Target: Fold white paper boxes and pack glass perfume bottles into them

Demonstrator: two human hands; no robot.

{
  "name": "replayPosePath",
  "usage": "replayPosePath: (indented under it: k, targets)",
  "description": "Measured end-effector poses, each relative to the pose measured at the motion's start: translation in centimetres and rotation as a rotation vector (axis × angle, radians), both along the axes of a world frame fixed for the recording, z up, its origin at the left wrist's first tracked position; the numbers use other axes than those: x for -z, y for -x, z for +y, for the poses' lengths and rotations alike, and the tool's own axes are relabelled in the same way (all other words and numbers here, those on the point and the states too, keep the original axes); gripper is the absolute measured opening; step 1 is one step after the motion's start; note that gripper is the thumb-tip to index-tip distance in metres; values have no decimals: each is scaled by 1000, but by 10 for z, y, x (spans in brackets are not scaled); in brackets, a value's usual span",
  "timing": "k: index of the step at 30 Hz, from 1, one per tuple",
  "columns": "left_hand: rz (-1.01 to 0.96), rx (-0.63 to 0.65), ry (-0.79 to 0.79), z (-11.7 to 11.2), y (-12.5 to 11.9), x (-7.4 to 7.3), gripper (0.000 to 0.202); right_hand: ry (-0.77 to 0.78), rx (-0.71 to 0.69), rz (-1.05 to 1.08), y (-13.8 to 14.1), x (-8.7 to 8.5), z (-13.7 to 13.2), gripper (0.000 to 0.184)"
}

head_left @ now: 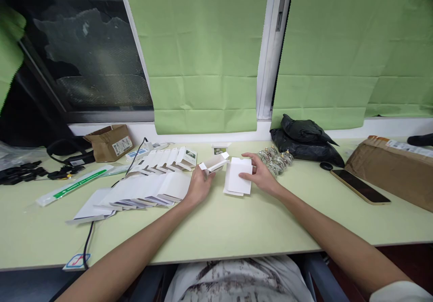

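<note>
My left hand (200,185) is closed around a small white carton (216,161) with its end flaps standing open. In my right hand (261,174) is a flat white cardboard piece (238,178), pinched between thumb and fingers; a second layer shows under its lower edge. Left of my left hand lies a fanned row of flat white cartons (142,192). Behind them stands a row of formed white boxes (186,156), the end one with a dark picture. A small white box with a picture (221,149) rests behind my hands. Several clear round ornaments (276,161) sit beyond my right hand.
Black plastic parcels (301,141), a phone (360,186) and a large brown carton (392,169) are at the right. Leftward are an open brown box (108,143), a green-and-white packet (76,185) and a black cable (88,239) running over the table's front edge.
</note>
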State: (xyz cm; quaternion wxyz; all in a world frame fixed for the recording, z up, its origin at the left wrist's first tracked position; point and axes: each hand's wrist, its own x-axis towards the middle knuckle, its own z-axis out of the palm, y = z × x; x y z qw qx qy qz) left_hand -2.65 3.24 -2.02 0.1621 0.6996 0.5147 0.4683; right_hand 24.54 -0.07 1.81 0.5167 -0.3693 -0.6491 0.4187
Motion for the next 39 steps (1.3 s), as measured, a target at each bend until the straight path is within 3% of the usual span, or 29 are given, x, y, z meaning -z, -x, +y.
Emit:
replayPosePath:
  k: [2,7,13,15,17,20,27,33,39]
  targets:
    - [2,-9,4,1,1,1,35,4,62,75,1,3,4,71]
    - [47,-34,-21,2,3,5,29,-58,114,36,-1,7,8,47]
    - [130,-32,-102,3,5,8,26,-571,298,-305,-3,-8,-12,23]
    - [172,-37,-114,2,5,7,25,-722,346,-324,-1,-14,-19,20]
    - [190,-35,-126,0,5,6,26,-778,391,-301,1,-17,-24,18]
    - [196,-7,-152,-2,4,4,34,-763,388,-221,5,-16,-27,18]
    - [209,156,-135,-8,2,-2,47,-520,380,-61,10,-2,-24,35]
    - [235,288,-111,-15,-2,-10,48,-523,237,-105,13,-7,-26,28]
    - [250,338,-119,-19,-4,-12,52,-523,161,-159,16,-15,-33,22]
